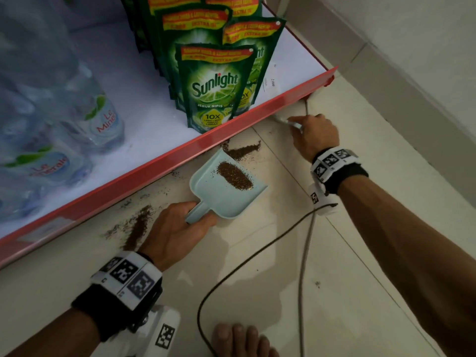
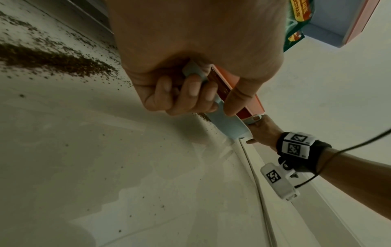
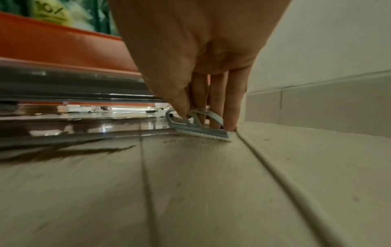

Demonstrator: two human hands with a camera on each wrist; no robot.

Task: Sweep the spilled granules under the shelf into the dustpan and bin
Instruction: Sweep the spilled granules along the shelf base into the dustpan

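A pale blue dustpan (image 1: 213, 197) lies on the floor tiles beside the red shelf edge (image 1: 159, 161), with a heap of brown granules (image 1: 235, 175) in it. My left hand (image 1: 177, 233) grips its short handle (image 2: 193, 71). More granules lie at the pan's mouth (image 1: 242, 150) and in a streak left of my hand (image 1: 137, 228). My right hand (image 1: 313, 136) pinches a small light-blue brush (image 3: 198, 127), its bristles on the floor at the shelf's right corner, part of it under the shelf.
Green Sunlight pouches (image 1: 216, 83) and water bottles (image 1: 87, 117) stand on the low shelf. A white wall (image 1: 412, 60) runs along the right. Dark cables (image 1: 257, 253) cross the tiles, and a bare foot (image 1: 242, 338) is at the bottom edge.
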